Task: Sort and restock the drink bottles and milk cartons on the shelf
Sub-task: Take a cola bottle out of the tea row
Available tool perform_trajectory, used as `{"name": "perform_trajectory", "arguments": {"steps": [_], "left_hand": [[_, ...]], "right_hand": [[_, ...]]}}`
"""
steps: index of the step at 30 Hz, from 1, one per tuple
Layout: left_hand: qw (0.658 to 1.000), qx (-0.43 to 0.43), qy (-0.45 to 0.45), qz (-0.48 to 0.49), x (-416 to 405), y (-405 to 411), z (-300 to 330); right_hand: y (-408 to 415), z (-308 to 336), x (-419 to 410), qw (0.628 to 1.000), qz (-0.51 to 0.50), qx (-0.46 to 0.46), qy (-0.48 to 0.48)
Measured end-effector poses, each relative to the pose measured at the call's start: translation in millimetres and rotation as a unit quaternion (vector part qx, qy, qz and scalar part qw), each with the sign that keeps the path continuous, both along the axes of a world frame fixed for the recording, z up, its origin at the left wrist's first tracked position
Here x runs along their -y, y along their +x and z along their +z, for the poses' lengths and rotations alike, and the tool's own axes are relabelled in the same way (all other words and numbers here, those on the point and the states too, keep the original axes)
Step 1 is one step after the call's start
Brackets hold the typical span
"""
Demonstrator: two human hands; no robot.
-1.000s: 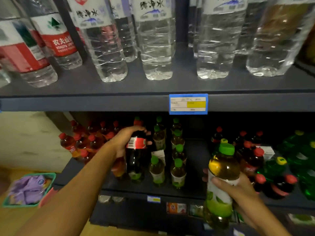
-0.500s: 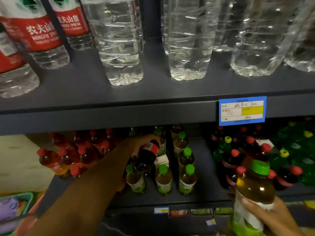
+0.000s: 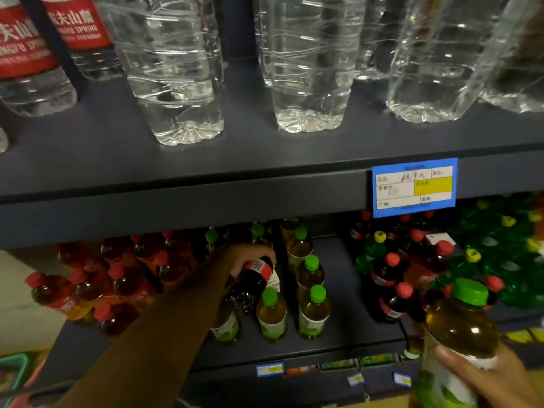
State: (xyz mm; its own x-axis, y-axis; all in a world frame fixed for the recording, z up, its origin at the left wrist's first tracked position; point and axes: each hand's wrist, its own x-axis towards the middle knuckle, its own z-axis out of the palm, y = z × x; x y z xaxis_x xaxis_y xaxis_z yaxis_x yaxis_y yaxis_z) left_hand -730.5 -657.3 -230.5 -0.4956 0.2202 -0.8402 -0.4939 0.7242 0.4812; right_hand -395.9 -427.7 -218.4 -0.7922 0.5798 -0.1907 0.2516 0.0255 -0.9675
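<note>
Light falls from above and in front: the clear water bottles point(image 3: 176, 83) on the upper shelf point(image 3: 265, 160) carry white glints, while the lower shelf point(image 3: 347, 290) beneath it lies in deep shadow, its far bottles nearly black. Colours are dim and grainy. Wide-angle bending curves the shelf edges toward the frame's sides. The near right tea bottle point(image 3: 462, 325) and the price tag point(image 3: 414, 187) are smeared soft.

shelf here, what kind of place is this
Most likely a small shop's drinks aisle: a blue price tag on the shelf edge, rows of water bottles above, and grouped green-capped tea bottles below.
</note>
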Motion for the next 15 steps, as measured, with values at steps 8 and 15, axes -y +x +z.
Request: {"name": "perform_trajectory", "arguments": {"steps": [8,15], "left_hand": [[0.999,-0.025,-0.020,-0.031,-4,-10,-13],[0.997,-0.040,-0.036,-0.051,-9,-13,-31]], "right_hand": [[-11,23,10,1.000,-0.017,-0.007,0.004],[-19,24,15,0.999,0.003,0.016,-0.050]]}}
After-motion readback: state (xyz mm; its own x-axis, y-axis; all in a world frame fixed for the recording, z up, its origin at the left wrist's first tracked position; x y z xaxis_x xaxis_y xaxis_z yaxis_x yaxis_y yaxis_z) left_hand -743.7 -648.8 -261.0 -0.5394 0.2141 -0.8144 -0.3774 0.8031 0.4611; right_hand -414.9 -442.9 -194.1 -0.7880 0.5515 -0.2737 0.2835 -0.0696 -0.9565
